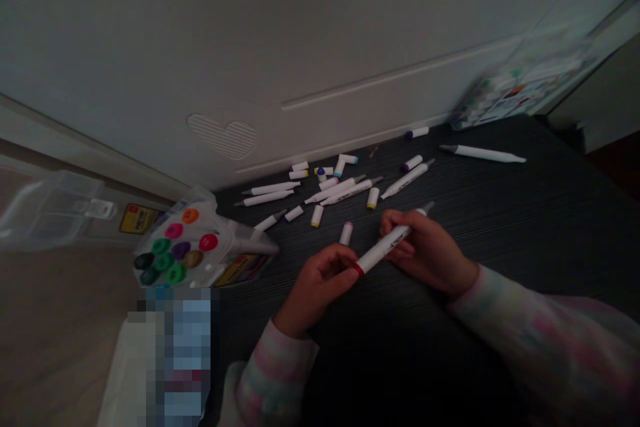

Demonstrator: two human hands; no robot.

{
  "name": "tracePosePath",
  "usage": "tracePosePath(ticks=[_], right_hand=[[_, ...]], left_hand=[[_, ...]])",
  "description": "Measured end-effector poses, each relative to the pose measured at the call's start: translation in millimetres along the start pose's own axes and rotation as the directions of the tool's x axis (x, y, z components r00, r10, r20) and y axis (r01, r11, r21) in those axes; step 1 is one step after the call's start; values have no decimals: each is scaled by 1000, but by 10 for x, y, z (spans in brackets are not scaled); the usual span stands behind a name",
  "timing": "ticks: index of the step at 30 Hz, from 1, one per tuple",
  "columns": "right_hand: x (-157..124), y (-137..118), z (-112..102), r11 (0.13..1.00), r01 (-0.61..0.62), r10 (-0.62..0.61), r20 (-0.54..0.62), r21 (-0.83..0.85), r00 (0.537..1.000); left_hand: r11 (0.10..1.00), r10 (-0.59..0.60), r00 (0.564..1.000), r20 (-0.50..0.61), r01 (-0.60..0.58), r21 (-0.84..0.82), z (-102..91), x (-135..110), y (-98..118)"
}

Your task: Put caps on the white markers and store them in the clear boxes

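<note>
A white marker [383, 248] with a red end is held slantwise above the dark table by both my hands. The fingers of my left hand [320, 283] are closed round its red-banded capped end. My right hand [430, 250] grips the barrel near the other end, where a grey tip points up and right. Just beyond my left fingers lies a loose cap with a pink end [346, 233]. Behind my hands, several uncapped white markers [350, 192] and loose caps [317, 216] lie scattered on the table. Part of the right-hand fingers is hidden behind the marker.
To the left stands a clear plastic case [220, 240] holding several markers with coloured ends, its lid open. A second packed case [520, 90] leans at the back right. One uncapped marker [483, 154] lies near it. A white panel [350, 47] with a heart relief rises behind the table.
</note>
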State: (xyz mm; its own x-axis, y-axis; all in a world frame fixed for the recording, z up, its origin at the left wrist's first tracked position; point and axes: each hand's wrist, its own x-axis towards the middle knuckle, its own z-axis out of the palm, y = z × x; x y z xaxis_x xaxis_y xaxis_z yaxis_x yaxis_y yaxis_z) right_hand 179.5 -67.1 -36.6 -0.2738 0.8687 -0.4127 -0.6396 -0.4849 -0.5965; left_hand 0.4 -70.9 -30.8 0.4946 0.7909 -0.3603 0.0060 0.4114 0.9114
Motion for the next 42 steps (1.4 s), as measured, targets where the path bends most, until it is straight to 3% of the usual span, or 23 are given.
tracePosePath(ticks=[36,42], right_hand=[[-12,2,29,1000,21,-22,8,23,1000],[-6,-2,24,1000,13,-13,15,22,1000]], left_hand=[[999,11,1000,-11,-11,47,-9,-3,10],[1000,21,1000,0,-21,-12,-27,2,-34]])
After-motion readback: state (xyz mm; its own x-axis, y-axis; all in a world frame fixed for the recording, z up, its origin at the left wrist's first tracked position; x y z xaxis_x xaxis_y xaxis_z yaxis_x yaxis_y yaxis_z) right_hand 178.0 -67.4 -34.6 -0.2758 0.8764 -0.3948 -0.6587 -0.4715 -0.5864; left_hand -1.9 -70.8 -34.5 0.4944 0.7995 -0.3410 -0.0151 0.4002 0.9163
